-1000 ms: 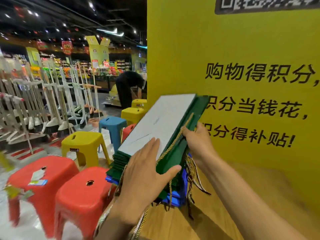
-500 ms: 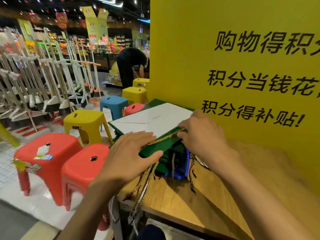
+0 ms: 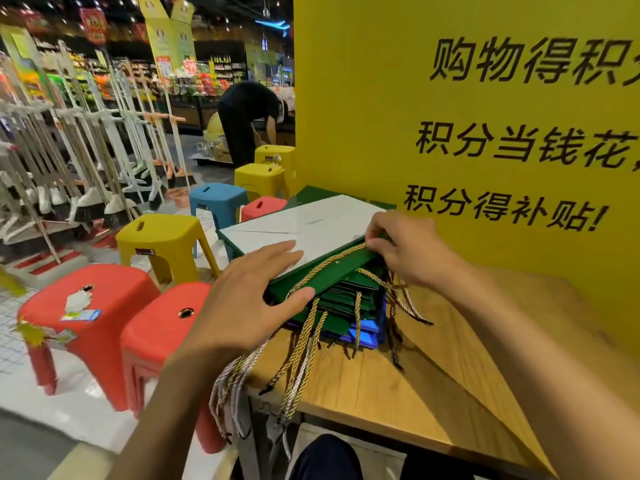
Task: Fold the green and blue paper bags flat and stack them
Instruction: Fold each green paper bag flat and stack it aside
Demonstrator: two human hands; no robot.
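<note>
A stack of flattened green paper bags with blue bags at the bottom lies on the wooden table. The top green bag lies flat on the stack, its white inside facing up and its gold rope handle across the near edge. My left hand rests flat on this bag's near left corner, thumb against the green edge. My right hand pinches the bag's right edge by the gold cord. Gold and silver cords hang over the table's front.
A tall yellow sign board stands right behind the stack. Red stools, yellow stools and a blue stool crowd the floor to the left. Brooms on racks line the far left. A person bends over in the aisle.
The top green bag came down from a raised tilt to lie flat on the stack. My left hand stays flat on it; my right hand shifted to its right edge.
</note>
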